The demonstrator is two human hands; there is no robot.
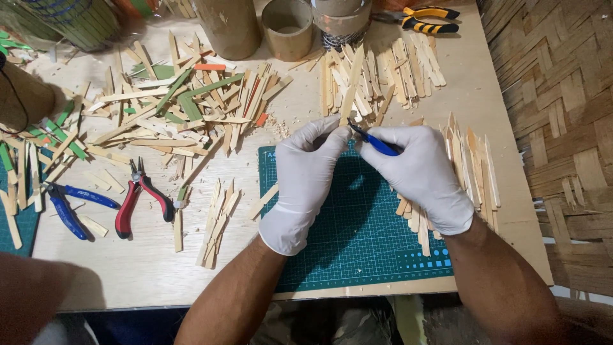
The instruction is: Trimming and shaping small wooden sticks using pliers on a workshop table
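The table (383, 108) is the biggest thing here, a pale board strewn with craft sticks, and on its near side lies the green cutting mat (357, 236), which I take as the mark for everything else. Over the mat's far edge the two hands meet, both in white gloves. The left hand (306, 172) has its grip closed, fingertips pinching the lower end of a plain wooden stick (352, 83) that slants up and away beyond the mat's far edge. The right hand (421, 172) has its grip closed on a blue-handled cutter (377, 143), whose tip touches the stick just where the left fingertips hold it. Left of the mat and farther back spreads a wide heap of mixed sticks (185, 108), plain wood with some green and orange among them. Beyond the mat's far edge lies a neater pile of plain sticks (396, 70), and off the mat's right edge a row of pointed sticks (472, 166). Behind that, cardboard tubes (287, 29) stand near yellow-handled pliers (428, 19). Left of the mat lie red-handled pliers (137, 201), and farther left blue-handled pliers (73, 204).
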